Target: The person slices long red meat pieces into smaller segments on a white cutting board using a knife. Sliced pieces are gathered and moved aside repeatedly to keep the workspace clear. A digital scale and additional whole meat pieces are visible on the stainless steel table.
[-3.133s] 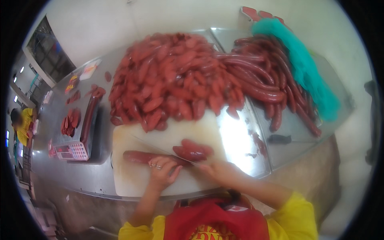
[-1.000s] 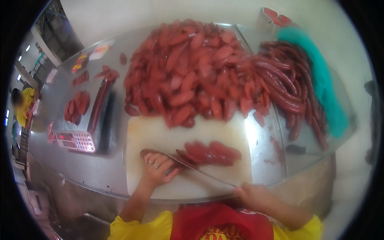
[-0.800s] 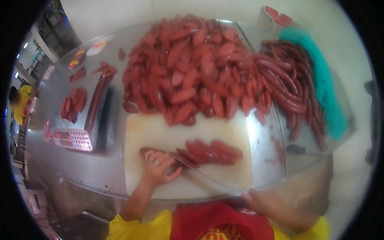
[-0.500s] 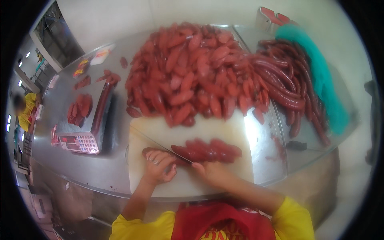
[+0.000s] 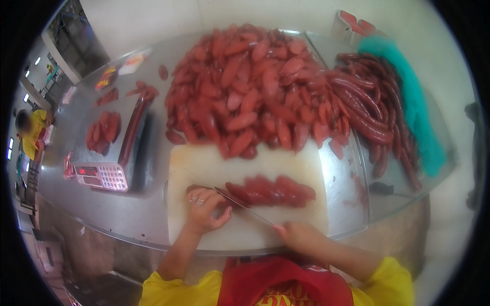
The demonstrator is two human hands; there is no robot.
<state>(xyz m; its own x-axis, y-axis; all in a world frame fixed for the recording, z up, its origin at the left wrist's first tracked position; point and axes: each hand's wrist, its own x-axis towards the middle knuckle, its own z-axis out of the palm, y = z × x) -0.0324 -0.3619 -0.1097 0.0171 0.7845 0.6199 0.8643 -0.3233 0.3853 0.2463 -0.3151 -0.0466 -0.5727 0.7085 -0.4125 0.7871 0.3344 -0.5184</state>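
Note:
On the white cutting board [image 5: 250, 232], my left hand [image 5: 205, 208] is closed over the uncut end of a red sausage [image 5: 194, 188], which it mostly hides. My right hand [image 5: 301, 237] grips a long, thin knife [image 5: 258, 215] by its handle. Its blade slants from lower right to upper left, just right of my left fingers, crossing the sausage. Right of the blade, several slanted sausage slices [image 5: 275, 192] lean on each other in a row.
Beyond the board rises a large heap of cut slices [image 5: 245, 92]. Whole sausages [image 5: 365, 107] lie at the right beside green netting [image 5: 416, 112]. At left, a scale [image 5: 102, 176] carries slices and a sausage length. A dark-handled knife [image 5: 381, 188] lies at right. Another person [image 5: 34, 132] is far left.
My right hand has drawn the knife back to the right and toward me. My left hand stays on the sausage. A slice has come apart beside the blade. The view has shifted slightly.

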